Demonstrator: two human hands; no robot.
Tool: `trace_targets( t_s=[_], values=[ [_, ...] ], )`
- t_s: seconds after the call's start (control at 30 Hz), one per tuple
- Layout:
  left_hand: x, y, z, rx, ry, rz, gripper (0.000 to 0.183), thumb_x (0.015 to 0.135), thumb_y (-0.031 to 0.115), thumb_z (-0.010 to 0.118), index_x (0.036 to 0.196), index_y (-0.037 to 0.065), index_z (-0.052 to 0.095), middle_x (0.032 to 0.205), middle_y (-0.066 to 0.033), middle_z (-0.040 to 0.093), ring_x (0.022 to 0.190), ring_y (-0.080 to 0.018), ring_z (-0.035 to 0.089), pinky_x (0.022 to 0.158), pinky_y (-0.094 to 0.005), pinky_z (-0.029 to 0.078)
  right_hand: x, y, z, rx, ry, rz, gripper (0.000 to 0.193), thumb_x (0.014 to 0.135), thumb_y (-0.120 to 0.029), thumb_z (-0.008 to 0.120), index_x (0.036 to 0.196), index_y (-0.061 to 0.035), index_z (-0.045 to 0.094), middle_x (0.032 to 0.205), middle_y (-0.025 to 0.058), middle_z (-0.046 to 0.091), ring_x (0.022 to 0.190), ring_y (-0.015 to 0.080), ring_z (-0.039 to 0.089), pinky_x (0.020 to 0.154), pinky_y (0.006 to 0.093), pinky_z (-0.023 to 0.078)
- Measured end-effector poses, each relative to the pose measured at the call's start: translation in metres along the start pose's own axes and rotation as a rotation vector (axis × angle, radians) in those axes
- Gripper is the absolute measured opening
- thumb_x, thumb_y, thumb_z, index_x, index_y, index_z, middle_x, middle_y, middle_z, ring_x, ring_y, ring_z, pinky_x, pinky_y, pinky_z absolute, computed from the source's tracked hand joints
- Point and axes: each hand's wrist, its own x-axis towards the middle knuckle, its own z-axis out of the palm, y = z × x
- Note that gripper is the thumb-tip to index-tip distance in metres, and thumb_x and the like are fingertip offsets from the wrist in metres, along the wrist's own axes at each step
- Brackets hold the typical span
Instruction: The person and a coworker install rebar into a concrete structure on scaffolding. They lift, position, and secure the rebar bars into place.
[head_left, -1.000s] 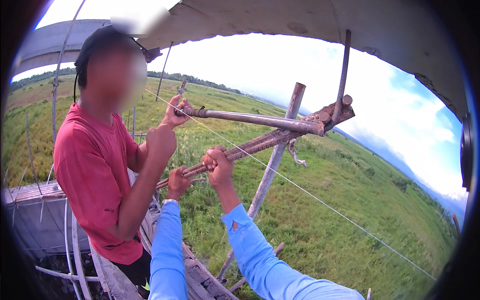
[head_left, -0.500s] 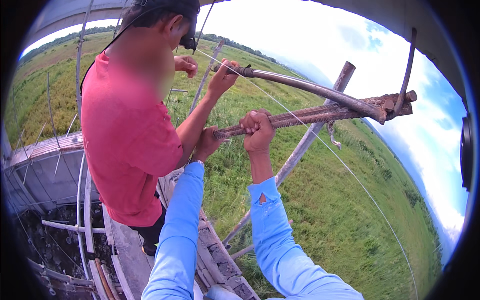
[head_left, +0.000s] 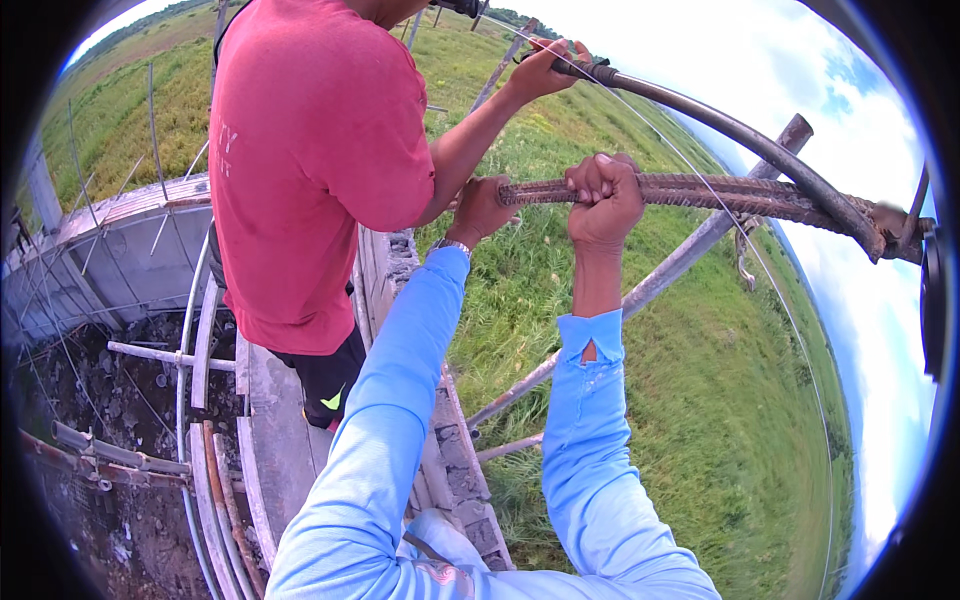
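Long, rusty ribbed steel bars (head_left: 690,188), lying side by side, run across the upper right. My right hand (head_left: 605,198) is closed in a fist around them. Close by, my left hand (head_left: 482,212) is wrapped at their near end, its fingers partly hidden. Above the bars, a co-worker's hand (head_left: 548,72) grips the dark-wrapped end of a metal pipe (head_left: 730,115). That pipe slants down to the right and meets the bars near their far end. A thin pale line (head_left: 665,145) passes in front of both.
The co-worker in a red shirt (head_left: 310,170) stands at my left on a plank walkway (head_left: 280,430). A slanting scaffold pole (head_left: 690,250) passes behind the bars. Rough concrete blocks (head_left: 465,480) edge the drop to a grassy field (head_left: 690,430). Poles and loose boards lie lower left.
My view has shifted and tilted, so the bars sit further right and look more level. Both my hands stay closed on them; the co-worker still holds the pipe.
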Motion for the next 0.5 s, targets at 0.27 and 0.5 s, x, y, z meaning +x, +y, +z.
trace_targets(
  t_s=[0.27, 0.5],
  values=[
    [-0.0041, -0.0013, 0.0065, 0.049, 0.043, -0.019, 0.027, 0.074, 0.034, 0.082, 0.082, 0.010, 0.072, 0.075, -0.0167, 0.071, 0.079, -0.0409, 0.070, 0.074, -0.0513, 0.056, -0.0005, -0.0001, 0.0009, 0.007, 0.011, 0.005, 0.036, 0.085, -0.011, 0.057, 0.062, -0.0161, 0.031, 0.054, 0.0000, 0.029, 0.050, 0.0139, 0.029, 0.059, 0.0344, 0.034],
    [-0.0032, 0.0015, 0.0036, 0.040, 0.051, -0.012, 0.026, 0.073, 0.030, 0.083, 0.080, 0.009, 0.070, 0.074, -0.0171, 0.069, 0.078, -0.0410, 0.069, 0.071, -0.0506, 0.055, -0.0001, -0.0003, -0.0017, -0.067, -0.058, -0.045, 0.036, 0.087, -0.013, 0.056, 0.060, -0.0169, 0.031, 0.054, 0.0003, 0.028, 0.051, 0.0150, 0.030, 0.061, 0.0367, 0.034]
  ],
)
